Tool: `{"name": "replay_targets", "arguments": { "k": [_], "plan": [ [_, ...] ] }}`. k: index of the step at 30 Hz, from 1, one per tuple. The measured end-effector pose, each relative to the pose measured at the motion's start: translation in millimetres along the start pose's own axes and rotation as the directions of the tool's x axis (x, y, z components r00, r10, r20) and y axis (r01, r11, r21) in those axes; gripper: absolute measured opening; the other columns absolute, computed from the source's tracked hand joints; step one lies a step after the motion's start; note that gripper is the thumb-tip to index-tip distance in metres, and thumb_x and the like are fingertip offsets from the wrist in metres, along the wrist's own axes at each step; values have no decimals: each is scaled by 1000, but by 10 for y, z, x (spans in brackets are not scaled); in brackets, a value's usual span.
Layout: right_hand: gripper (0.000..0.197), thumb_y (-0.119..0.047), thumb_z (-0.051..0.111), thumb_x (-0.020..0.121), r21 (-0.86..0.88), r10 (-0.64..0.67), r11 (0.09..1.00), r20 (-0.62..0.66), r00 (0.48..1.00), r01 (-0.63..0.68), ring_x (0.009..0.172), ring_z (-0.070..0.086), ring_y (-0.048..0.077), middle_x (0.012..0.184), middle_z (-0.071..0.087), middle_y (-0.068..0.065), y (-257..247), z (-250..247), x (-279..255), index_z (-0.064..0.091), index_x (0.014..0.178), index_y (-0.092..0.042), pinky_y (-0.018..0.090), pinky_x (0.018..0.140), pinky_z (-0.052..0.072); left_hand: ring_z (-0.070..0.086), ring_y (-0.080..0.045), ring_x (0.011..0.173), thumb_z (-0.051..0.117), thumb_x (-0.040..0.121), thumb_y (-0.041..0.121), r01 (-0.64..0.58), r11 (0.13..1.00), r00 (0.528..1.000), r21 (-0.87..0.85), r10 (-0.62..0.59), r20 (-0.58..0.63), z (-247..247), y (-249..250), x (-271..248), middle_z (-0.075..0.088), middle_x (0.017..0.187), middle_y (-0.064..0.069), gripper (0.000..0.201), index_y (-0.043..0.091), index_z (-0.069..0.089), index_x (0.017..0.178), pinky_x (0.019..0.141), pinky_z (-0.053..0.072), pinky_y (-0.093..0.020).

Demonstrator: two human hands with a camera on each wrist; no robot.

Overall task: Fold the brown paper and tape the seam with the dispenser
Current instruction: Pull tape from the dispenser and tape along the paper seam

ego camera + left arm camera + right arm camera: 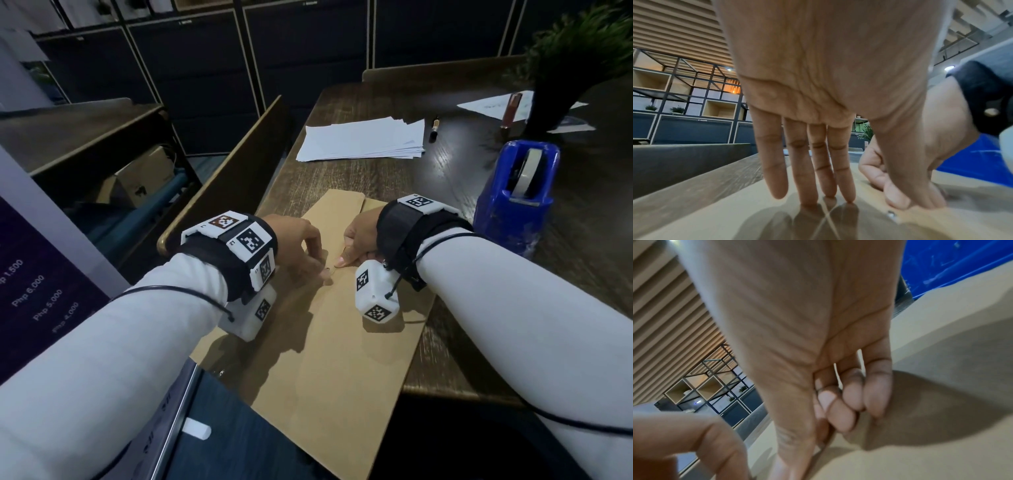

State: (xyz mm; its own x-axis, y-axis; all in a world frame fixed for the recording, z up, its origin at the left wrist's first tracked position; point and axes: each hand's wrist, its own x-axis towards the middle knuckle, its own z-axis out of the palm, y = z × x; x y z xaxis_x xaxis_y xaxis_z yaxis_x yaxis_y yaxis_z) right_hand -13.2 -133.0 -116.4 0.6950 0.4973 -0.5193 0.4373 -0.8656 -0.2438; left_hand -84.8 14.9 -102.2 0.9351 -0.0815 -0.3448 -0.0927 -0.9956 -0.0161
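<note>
The folded brown paper (329, 342) lies lengthwise on the dark wooden table (376, 178), its near end hanging over the table edge. Both hands meet over its middle seam. My left hand (320, 270) has straight fingers (803, 186) whose tips touch the paper (715, 211), and its thumb presses down beside a small shiny bit of tape (891, 214). My right hand (342, 255) has its fingers (844, 417) curled into the palm, with the thumb pressing on the paper (941, 451). The blue tape dispenser (513, 205) stands upright to the right, untouched.
A stack of white sheets (363, 138) lies beyond the brown paper, with a marker (435, 128) beside it. A dark potted plant (561, 75) and more papers sit at the far right. A wooden partition (239, 171) borders the table on the left.
</note>
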Motion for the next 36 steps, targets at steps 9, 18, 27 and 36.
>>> {"name": "replay_targets", "arguments": {
  "k": [9,18,27,36],
  "plan": [
    [49,-60,65,77,29,21,999,-55,998,-20,65,49,17,73,56,1,-23,69,-64,50,83,-14,31,70,41,60,-18,93,78,64,58,66,998,998,-6,-65,23,-57,146,74,67,100,4,53,24,64,102,76,46,-29],
    [53,-60,70,72,13,17,1000,-80,997,-16,81,54,21,90,62,6,-11,59,-82,61,95,-13,37,89,48,59,-17,93,77,66,57,7,1000,1000,-3,-7,8,-16,88,71,65,105,4,51,23,63,101,76,47,-30],
    [37,-47,62,87,41,3,999,-65,998,0,62,46,12,77,57,3,-13,61,-130,57,93,-11,22,62,36,58,-17,97,80,68,49,-19,1000,1000,-11,19,-22,12,42,9,59,111,3,48,22,62,104,83,51,-33],
    [27,-33,60,92,333,2,943,-57,998,17,68,50,18,79,58,7,53,158,-165,56,81,-9,27,67,41,57,-18,98,81,68,44,-4,1000,1000,-8,3,-16,6,32,-36,60,108,2,49,20,62,106,84,51,-34]
  ]
}}
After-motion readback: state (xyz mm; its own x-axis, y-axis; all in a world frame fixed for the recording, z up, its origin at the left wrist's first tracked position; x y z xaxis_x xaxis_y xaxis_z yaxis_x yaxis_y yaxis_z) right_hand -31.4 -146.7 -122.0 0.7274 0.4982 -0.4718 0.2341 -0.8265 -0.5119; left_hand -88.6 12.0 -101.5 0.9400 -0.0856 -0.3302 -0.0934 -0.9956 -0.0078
